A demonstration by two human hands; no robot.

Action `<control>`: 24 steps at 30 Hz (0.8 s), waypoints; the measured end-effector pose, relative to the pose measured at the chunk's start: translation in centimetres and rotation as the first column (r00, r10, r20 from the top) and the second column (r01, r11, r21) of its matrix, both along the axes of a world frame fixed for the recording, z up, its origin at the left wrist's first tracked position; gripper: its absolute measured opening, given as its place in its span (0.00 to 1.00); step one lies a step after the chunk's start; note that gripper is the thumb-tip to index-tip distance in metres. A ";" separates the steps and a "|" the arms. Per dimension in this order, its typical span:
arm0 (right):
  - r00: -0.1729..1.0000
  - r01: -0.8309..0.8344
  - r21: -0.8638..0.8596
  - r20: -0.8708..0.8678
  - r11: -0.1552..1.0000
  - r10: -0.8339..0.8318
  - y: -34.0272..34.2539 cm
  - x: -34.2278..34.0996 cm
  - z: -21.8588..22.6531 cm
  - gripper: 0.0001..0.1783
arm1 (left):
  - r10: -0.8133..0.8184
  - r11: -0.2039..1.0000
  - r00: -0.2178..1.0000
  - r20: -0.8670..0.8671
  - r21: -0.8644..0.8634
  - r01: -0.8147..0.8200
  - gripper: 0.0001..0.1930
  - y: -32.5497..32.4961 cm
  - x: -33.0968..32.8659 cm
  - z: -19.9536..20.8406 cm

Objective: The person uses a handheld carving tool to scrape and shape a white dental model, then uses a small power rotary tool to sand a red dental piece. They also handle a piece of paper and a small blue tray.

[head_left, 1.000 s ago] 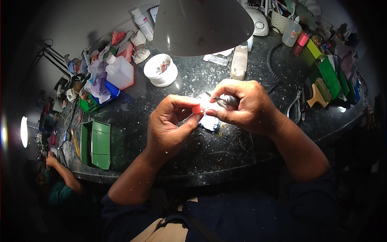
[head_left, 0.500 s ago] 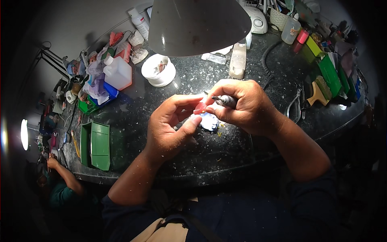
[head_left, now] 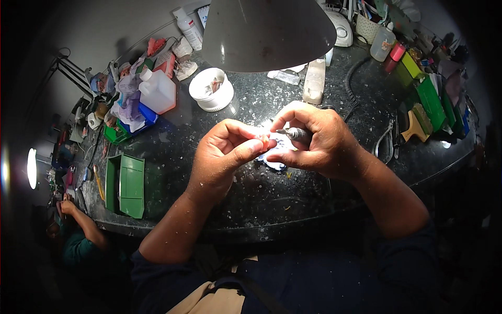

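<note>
My left hand point(head_left: 217, 157) pinches a small pinkish-red piece point(head_left: 264, 141) between thumb and fingers. Most of the piece is covered by the fingertips, so its exact kind cannot be told. In my right hand point(head_left: 332, 138) is a grey rotary handpiece point(head_left: 298, 135), its narrow end pointing left toward the piece. Whether the tip touches the piece is too small to make out. Beneath both hands, a whitish-blue lump point(head_left: 275, 163) lies on the black speckled table point(head_left: 246, 204), with a few yellow bits beside it.
A grey lamp shade point(head_left: 269, 36) hangs over the far side. Left stand a white round tub point(head_left: 217, 102), a white plastic bottle point(head_left: 158, 91) and a green bin point(head_left: 130, 186). At right lie a coiled cord point(head_left: 349, 83), a brush point(head_left: 414, 127) and green boxes point(head_left: 430, 98). Another person's arm point(head_left: 86, 225) shows far left.
My left fingers have closed further over the pinkish-red piece and turned it. My right hand has drawn slightly away from the left, its thumb lower. The whole view has shifted slightly.
</note>
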State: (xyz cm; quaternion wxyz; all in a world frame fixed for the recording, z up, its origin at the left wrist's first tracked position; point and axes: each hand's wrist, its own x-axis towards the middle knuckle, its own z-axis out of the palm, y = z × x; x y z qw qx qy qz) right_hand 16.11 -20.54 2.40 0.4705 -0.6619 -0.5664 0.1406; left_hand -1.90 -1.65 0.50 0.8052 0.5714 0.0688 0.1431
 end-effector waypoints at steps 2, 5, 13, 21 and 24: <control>1.000 -0.007 -0.018 0.003 1.000 0.007 0.0 -0.3 0.4 0.25 | 0.000 1.000 1.000 0.010 -0.011 0.000 0.09 0.0 0.0 -0.2; 0.999 -0.007 0.060 0.033 0.998 0.005 0.3 0.0 -0.7 0.24 | -0.014 1.000 0.999 0.042 0.002 0.014 0.09 0.2 0.1 -0.9; 0.999 0.003 0.181 0.052 0.984 -0.012 0.6 -0.2 -0.8 0.20 | -0.009 1.000 1.000 0.024 0.017 0.009 0.09 -0.3 0.0 -0.4; 0.997 0.006 0.157 0.079 0.988 -0.019 0.3 -0.4 -0.6 0.19 | -0.008 0.999 0.999 0.031 0.041 0.007 0.10 -0.2 -0.2 -0.4; 0.996 -0.020 0.227 0.085 0.974 0.001 0.6 -0.3 -0.9 0.19 | -0.042 0.998 0.997 0.061 -0.032 0.044 0.08 -0.2 -0.2 -0.2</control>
